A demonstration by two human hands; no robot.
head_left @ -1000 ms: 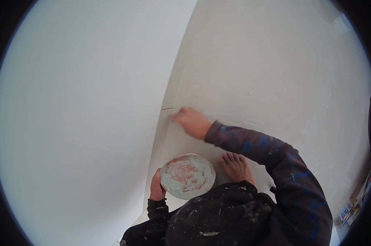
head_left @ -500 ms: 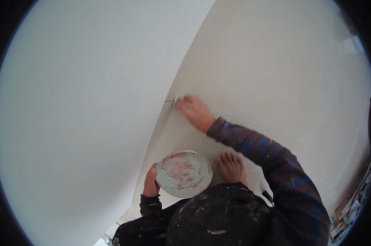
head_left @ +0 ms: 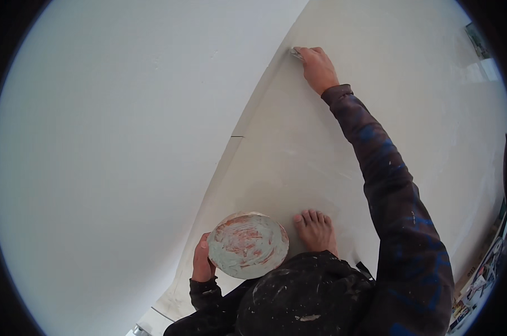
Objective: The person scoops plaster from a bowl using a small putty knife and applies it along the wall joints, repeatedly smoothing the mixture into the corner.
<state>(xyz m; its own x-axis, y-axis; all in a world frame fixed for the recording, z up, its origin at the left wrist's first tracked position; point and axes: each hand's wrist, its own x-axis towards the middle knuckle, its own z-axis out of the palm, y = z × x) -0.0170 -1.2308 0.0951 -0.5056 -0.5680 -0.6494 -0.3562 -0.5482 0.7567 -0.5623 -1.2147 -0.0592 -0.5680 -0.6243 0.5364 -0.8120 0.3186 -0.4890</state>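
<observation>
My left hand [head_left: 202, 257] grips the side of a round, flat-topped object [head_left: 248, 243], perhaps a tub or board, smeared with pale green and reddish paste, low in the view. Near the top, at the end of my outstretched arm, my right hand [head_left: 319, 71] is closed on a thin metal scraper [head_left: 296, 53]. The scraper's edge is at the pale skirting strip [head_left: 226, 151] along the foot of the white wall [head_left: 108, 140]. A short dark line crosses that strip below my right hand.
My bare foot [head_left: 315, 229] stands on the pale floor [head_left: 421, 123] beside the round object. A black-handled object [head_left: 364, 269] lies behind it, partly hidden. Assorted items and cardboard [head_left: 480, 280] line the lower right rim; dark objects [head_left: 477, 39] appear at the upper right.
My right hand has moved up and to the right along the skirting strip, stretching the arm out. My left hand and the round object have shifted slightly left in the picture.
</observation>
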